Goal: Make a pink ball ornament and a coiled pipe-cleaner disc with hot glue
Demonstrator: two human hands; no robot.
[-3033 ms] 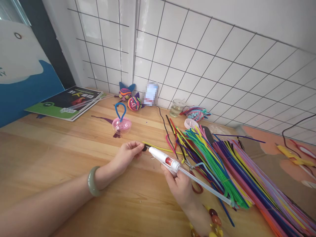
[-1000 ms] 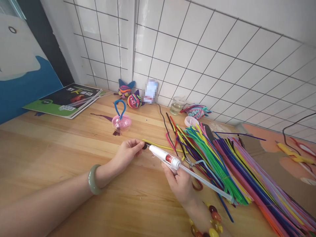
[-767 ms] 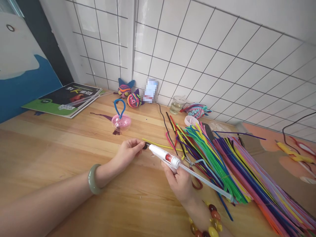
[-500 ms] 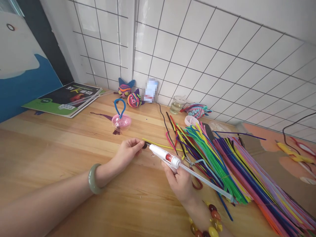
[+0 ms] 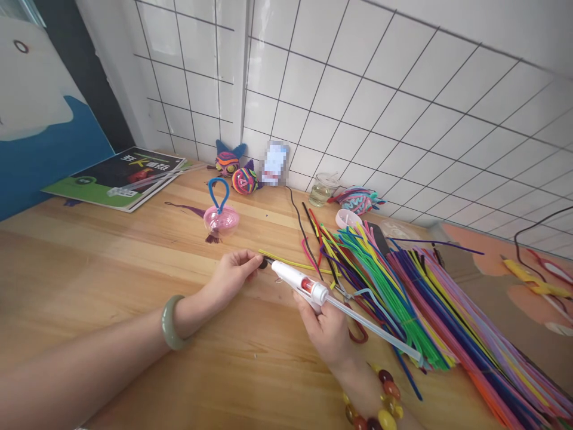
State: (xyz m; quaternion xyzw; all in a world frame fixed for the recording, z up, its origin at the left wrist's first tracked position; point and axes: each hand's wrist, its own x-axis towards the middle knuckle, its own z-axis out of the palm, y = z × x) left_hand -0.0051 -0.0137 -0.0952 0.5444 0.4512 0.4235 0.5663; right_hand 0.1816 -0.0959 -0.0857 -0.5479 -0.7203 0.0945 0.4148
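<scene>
My right hand (image 5: pixel 329 325) is wrapped round a white hot glue gun (image 5: pixel 293 278), with a long clear glue stick (image 5: pixel 376 328) jutting from its back end. The nozzle points left, toward my left hand (image 5: pixel 237 272). Between the thumb and fingers of that hand is a small dark round piece (image 5: pixel 263 263), partly hidden, and the glue gun's tip is at or very close to it. Just behind the nozzle lie yellow pipe cleaners (image 5: pixel 295 261) on the wooden table. Farther back stands a clear pink ball (image 5: pixel 221 218) with a blue loop on top and a purple tassel.
Bundles of coloured pipe cleaners (image 5: pixel 403 298) spread to the right, with scissors (image 5: pixel 344 292) by them. Along the tiled wall are yarn-like figures (image 5: pixel 228 160), a phone (image 5: pixel 274 164) with a cable, and a glass jar (image 5: pixel 322 190). Magazines (image 5: pixel 125 179) lie at left; a yellow glue gun (image 5: pixel 532 278) at far right.
Almost nothing differs. Both hands, the glue gun and the dark piece hold the same positions, and the whole view has shifted very slightly.
</scene>
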